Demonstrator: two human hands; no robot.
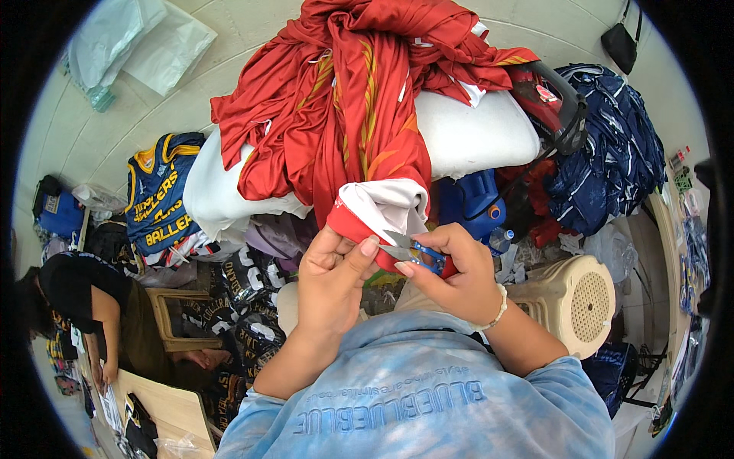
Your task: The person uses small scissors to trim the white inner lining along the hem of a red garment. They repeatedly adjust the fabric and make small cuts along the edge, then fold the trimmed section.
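Blue-white tie-dye shirt [428,367], darker blue lettering [390,407], short sleeves [566,386]; pale beaded bracelet [500,309]

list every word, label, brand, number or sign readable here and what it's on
I won't copy wording, only say where it stands:
Tie-dye shirt: large blue lettering, legible, upside down in this view.
Navy jersey: yellow capitals, legible.
Black jerseys: pale lettering, partly lost in folds.
Small bottle: label too small to read.
Blue-handled scissors: none readable.
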